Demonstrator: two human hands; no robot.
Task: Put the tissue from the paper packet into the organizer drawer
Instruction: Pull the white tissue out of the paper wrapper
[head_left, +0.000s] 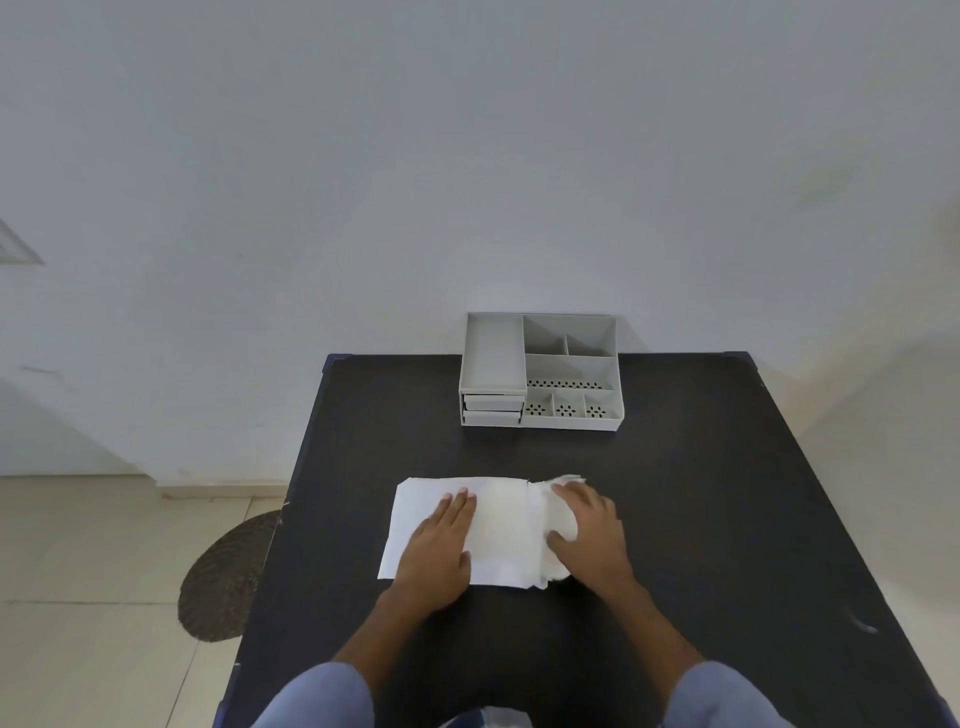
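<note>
White and flat, the rectangular paper packet (498, 530) lies on our black desk (675, 519), pinned under our left hand (439, 551), palm down and fingers spread. Our right hand (589, 535) grips the crumpled white tissue (558, 525) at its mouth, partly out. The grey plastic organizer's (540, 370) drawers (493, 409) look closed; both opening and stowing remain.

The table (675, 519) had a dark, matt top with a faintly grainy look. On it, the paper packet (498, 530) was white, smooth and flat, dull rather than shiny; the tissue (558, 519) at its right end looked soft, thin and crumpled. Near the tabletop's far edge, the organizer (540, 371) seemed moulded grey plastic, smooth and matt, with perforated floors in its front compartments. The sleeves (322, 696) were blue cloth. The floor (104, 571) was pale, slightly glossy tile, with a coarse woven mat (228, 577).
</note>
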